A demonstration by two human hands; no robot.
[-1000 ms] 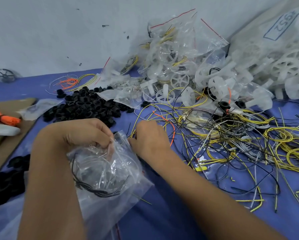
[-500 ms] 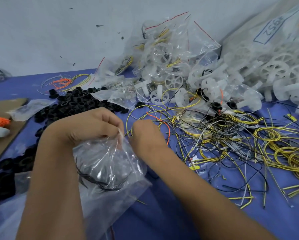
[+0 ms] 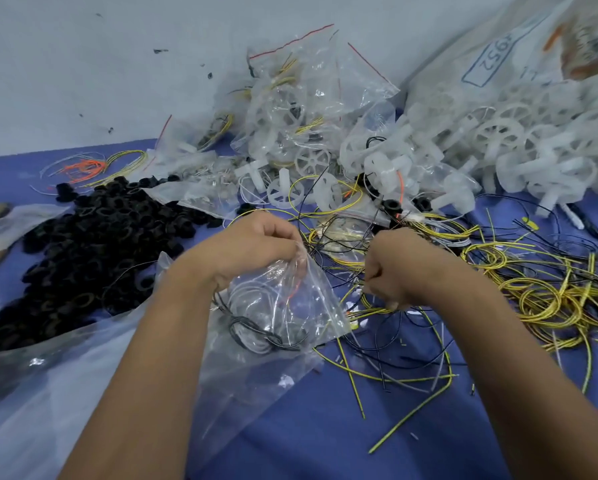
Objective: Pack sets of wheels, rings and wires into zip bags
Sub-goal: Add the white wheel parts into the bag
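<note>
Zip bag (image 3: 283, 317), thin, limp and slippery, hangs over the blue tabletop (image 3: 325, 427), pinched at its mouth corner by the left hand (image 3: 252, 244); coiled black and white wires show through its film. The right hand (image 3: 394, 268) is closed in a fist among the loose yellow wires (image 3: 533, 299), apparently gripping strands, though its fingertips are hidden. Black rings (image 3: 100, 244) lie piled to the left, white wheels (image 3: 498, 140) at the back right. The wires, light and springy, are probably best taken as a gathered coil; the bag by its stiffer zip edge.
</note>
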